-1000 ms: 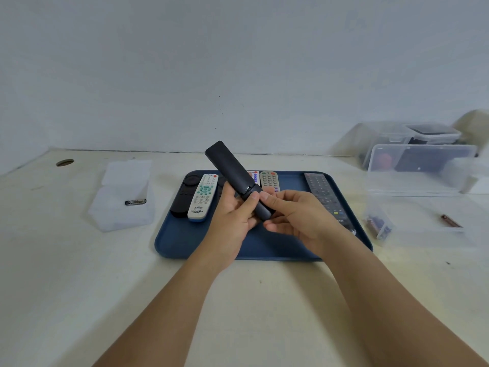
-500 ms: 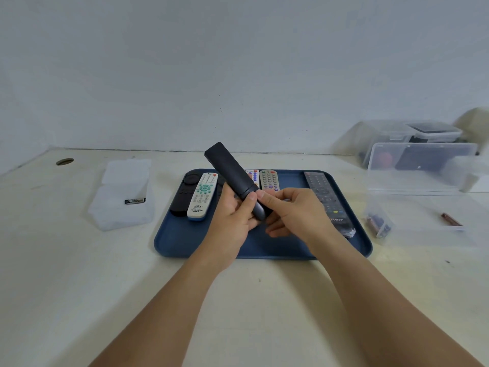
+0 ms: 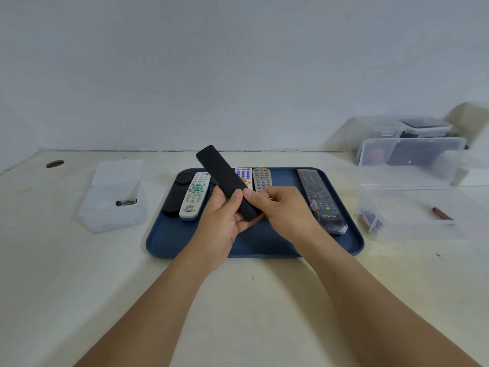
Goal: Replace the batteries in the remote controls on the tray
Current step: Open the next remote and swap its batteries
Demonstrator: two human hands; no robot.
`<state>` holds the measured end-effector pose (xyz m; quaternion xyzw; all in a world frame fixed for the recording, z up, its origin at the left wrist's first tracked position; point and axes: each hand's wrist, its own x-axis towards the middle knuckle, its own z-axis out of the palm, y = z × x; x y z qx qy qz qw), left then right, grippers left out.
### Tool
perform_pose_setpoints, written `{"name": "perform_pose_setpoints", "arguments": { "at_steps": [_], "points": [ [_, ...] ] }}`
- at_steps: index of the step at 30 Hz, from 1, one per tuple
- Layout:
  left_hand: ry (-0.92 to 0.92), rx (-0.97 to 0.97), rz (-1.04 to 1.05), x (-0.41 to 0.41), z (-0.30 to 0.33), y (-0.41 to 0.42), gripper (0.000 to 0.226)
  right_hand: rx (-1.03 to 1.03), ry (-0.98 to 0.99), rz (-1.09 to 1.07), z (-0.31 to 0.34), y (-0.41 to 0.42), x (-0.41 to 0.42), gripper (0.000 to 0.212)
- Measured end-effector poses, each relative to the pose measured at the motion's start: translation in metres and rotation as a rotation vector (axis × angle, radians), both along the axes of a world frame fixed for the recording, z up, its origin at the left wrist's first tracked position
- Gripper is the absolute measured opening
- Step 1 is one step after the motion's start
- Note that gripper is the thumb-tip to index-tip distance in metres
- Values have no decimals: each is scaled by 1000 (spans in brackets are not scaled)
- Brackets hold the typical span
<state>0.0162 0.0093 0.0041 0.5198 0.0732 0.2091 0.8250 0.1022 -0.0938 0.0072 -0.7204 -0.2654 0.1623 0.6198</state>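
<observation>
Hands: the black remote (image 3: 227, 182) is being held up over the blue tray (image 3: 169, 238) by both hands; the left hand (image 3: 221, 223) is being wrapped around its near end from below, thumb on top; the right hand (image 3: 281, 209) is being closed on the same end, thumb beside the left thumb
Black remote: it is being tilted, far end up and away; the plain back is being shown; no open battery gap is being seen
How it may feel: it is being judged light, hard and stiff; the smooth back may be slippery
Where to hold: the long sides are being judged the best place; the thumbs should be kept free for the back cover
Other remotes: the white remote (image 3: 195, 195) and the long dark remote (image 3: 318, 198) are being left lying on the tray
Battery: one loose battery (image 3: 126, 202) is being kept in the clear box (image 3: 112, 200) to the left, well apart from the hands
</observation>
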Motion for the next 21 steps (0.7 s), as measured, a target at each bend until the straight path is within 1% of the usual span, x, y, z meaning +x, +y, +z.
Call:
{"name": "perform_pose_setpoints", "arguments": {
  "at_steps": [5,8,10,11,13,15,16,18,20,21],
  "points": [
    [18,34,19,1,-2,0,30,32,-42,-29,-3,-1,-2,45],
    [40,80,60,2,-1,2,26,4,-79,-30,-2,1,-4,51],
    [61,165,70,3,2,1,26,-10,-98,9,2,2,-4,57],
    [67,248,73,3,4,0,26,6,-104,23,7,1,-5,56],
    [75,433,92,5,4,-2,28,78,-114,-4,22,-6,-3,48],
    [83,544,79,5,3,-4,27,165,-103,-71,35,-18,4,34],
    [95,565,61,4,2,-4,26,199,-76,-72,38,-23,9,29],
    [112,564,44,3,-2,-6,27,229,2,-9,40,-31,15,22],
    [106,589,62,2,-5,-8,30,194,45,46,36,-27,11,22],
    [105,622,69,2,-7,-11,33,149,36,56,33,-22,7,25]
  ]
}}
